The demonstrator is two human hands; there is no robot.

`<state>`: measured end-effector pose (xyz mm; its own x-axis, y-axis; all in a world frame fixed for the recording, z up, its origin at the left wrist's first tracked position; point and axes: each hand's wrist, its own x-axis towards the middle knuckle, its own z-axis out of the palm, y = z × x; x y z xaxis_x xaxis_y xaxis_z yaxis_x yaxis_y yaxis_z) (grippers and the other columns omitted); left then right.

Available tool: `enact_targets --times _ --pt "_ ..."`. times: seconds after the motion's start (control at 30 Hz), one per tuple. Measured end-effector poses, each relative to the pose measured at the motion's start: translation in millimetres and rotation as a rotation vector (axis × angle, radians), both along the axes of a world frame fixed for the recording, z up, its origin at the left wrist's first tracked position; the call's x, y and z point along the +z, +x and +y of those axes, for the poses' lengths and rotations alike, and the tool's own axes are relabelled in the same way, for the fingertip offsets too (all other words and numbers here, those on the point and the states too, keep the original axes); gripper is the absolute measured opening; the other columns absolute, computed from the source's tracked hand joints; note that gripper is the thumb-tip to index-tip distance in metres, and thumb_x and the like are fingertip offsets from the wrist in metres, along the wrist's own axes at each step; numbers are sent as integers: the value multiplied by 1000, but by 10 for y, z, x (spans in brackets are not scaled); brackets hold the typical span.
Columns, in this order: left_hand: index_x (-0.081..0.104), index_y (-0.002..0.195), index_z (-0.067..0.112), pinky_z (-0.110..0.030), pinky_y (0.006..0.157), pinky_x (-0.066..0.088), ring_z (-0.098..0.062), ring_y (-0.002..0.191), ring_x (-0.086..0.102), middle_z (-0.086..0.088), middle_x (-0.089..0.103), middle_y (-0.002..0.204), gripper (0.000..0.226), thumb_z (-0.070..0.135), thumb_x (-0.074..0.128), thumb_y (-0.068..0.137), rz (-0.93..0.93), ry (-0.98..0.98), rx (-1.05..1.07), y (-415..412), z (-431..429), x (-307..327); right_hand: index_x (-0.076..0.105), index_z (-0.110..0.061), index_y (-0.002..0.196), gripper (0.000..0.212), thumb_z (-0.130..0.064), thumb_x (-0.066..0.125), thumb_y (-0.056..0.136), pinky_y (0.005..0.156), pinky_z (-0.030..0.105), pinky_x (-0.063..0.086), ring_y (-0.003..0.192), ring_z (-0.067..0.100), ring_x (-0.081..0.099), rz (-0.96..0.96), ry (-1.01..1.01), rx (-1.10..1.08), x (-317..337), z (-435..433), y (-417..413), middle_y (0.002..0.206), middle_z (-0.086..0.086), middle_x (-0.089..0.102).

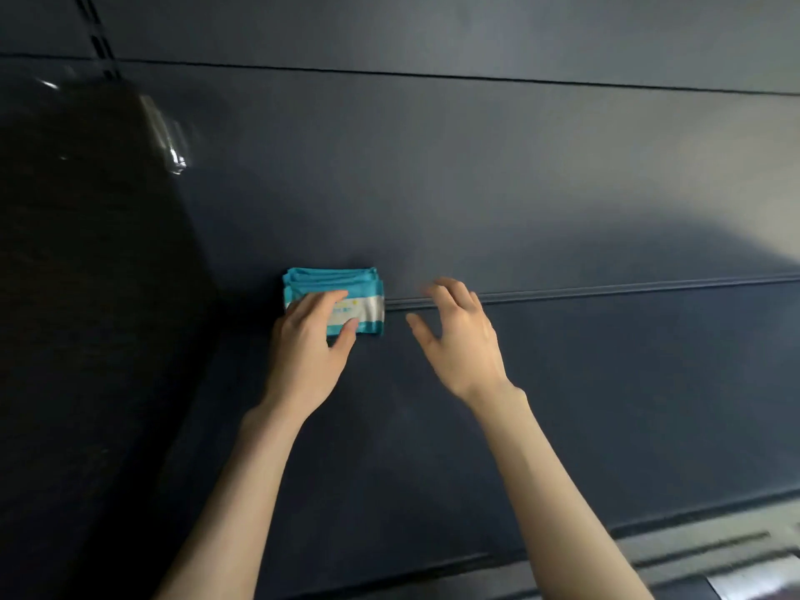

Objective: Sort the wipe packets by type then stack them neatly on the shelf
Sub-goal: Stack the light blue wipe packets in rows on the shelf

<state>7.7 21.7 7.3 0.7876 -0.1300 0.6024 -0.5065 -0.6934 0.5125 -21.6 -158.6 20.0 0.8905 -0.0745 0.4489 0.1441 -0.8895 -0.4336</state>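
A small stack (361, 303) of teal wipe packets with a silver-white band sits on the dark blue shelf (606, 391), towards its left and back, where a ridge (627, 287) runs across the surface. The packets lie flat on one another, their edges roughly lined up (the top few are fanned a little towards the back). The left hand (309, 344) rests on the stack, its fingers laid nearly straight over the top packet's left half and its thumb set against the near edge, pressing rather than curling round it. The right hand (459, 339) hovers just right of the stack, not touching it, with fingers spread and slightly bent, holding nothing; it is blurred. Both forearms are bare. A large, glossy black mass (86, 296) fills the left side, just beside the stack; what it is cannot be told. A slotted upright (97, 36) shows at the top left.
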Motion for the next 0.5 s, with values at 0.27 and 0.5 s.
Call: enact_targets --times 0.27,0.5 --pt "66 105 13 -34 79 50 -18 90 63 4 65 98 27 29 57 85 58 14 -270 -1081 -787 -43 66 -10 106 24 -25 58 89 78 31 47 98 26 60 -147 27 -241 -249 -734 -1490 113 2 64" --pt "65 109 16 -25 80 47 -11 93 60 9 63 102 26 30 55 89 176 66 -535 -2559 -1817 -512 65 -14 105 22 -26 57 87 81 35 52 98 25 62 -70 65 -416 -718 -1531 -3313 110 1 66"
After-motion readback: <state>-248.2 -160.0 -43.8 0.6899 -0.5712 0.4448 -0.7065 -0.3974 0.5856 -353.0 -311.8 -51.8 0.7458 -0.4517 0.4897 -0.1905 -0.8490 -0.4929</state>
